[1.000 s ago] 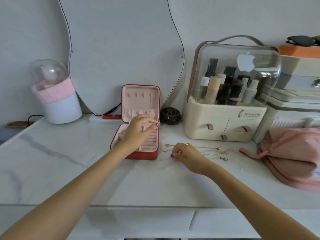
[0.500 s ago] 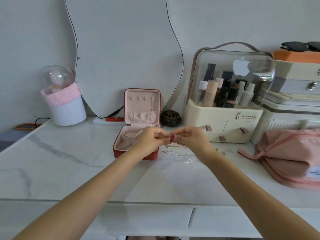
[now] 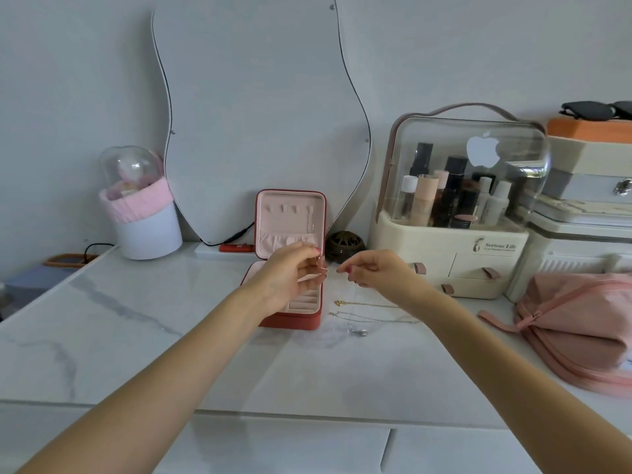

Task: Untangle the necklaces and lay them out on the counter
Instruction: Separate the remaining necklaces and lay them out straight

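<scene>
Your left hand point(image 3: 290, 272) hovers over the open red jewelry box point(image 3: 290, 265), fingers curled as if pinching something too fine to make out. Inside the box, ring rolls show, and a chain hangs in the lid. Your right hand point(image 3: 378, 270) is raised beside it, fingertips pinched together. Below it, the necklaces point(image 3: 369, 314) lie on the desk point(image 3: 171, 354), running left to right, pendants at the left end.

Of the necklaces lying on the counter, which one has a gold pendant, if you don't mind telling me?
The gold chain, farther from the counter's front edge, beside the red jewellery box; its gold pendant sits at the left end. The silver chain nearer the front edge ends in a pale bead.
</scene>
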